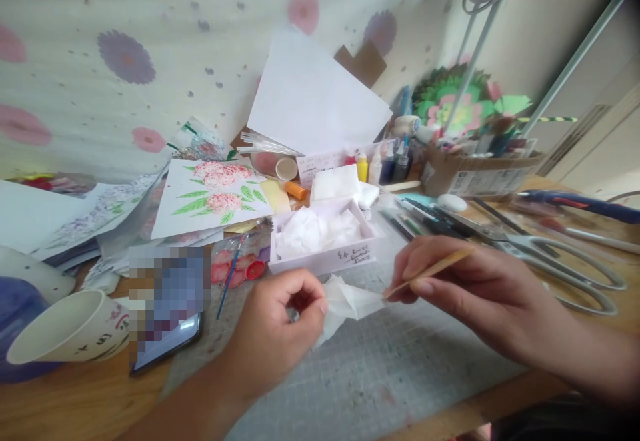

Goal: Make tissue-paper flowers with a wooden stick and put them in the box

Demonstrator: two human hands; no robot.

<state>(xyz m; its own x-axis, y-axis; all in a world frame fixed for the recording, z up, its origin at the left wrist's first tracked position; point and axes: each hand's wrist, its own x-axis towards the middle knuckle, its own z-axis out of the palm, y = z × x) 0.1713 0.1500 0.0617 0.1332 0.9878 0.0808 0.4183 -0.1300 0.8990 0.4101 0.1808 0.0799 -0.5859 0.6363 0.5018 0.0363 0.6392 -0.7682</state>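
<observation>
The left hand (273, 334) pinches a white tissue piece (347, 302) over the cutting mat (380, 374), and the right hand (465, 287) pinches a thin wooden stick (430, 269) at the tissue's 3 o'clock edge. Best, I judge, to hold the tissue taut and work with light strokes (thin paper tears easily); the white box (320, 261) sits at 12 o'clock.

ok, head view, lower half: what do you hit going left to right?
paper cup → phone → left hand → white paper piece → thin wooden stick held in the right hand → scissors
</observation>
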